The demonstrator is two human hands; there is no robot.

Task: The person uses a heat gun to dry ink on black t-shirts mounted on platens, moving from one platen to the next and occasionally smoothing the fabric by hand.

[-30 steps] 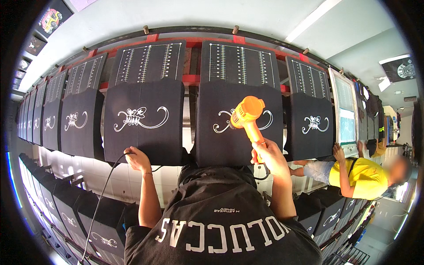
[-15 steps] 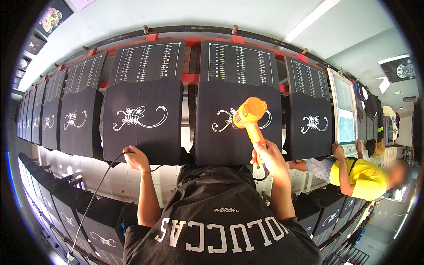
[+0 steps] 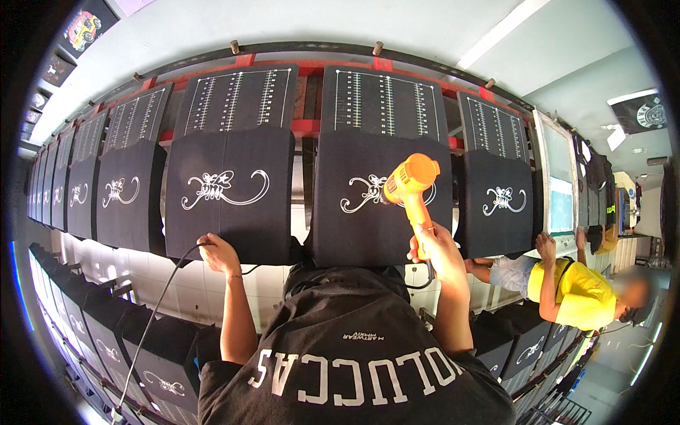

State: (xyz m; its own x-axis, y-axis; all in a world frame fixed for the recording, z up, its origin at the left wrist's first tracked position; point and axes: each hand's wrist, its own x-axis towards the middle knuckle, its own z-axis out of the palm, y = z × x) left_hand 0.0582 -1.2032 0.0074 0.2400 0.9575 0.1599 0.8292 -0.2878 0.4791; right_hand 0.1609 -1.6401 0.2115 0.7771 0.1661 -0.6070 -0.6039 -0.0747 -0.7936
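An orange heat gun (image 3: pixel 414 185) is gripped by its handle in my right hand (image 3: pixel 442 249), its nozzle over the white print on a black shirt (image 3: pixel 354 237). That shirt is stretched over a dark board, and the gun hides part of the print. My left hand (image 3: pixel 219 253) pinches a black cable (image 3: pixel 168 283) at the lower edge of the neighbouring black shirt (image 3: pixel 230 152). The cable runs from there toward the lower left. A white curling print (image 3: pixel 212 188) shows whole on this neighbouring shirt.
More shirt-covered boards (image 3: pixel 127 188) curve away to the left; another (image 3: pixel 496 205) stands at the right. A red frame (image 3: pixel 307 127) carries them. A person in a yellow top (image 3: pixel 577 297) holds a printing screen (image 3: pixel 559 177) at the right. A second row (image 3: pixel 166 354) lies behind me.
The heat gun and my right hand have shifted slightly to the right across the print. My left hand stays put. The person's printing screen has moved a little to the right.
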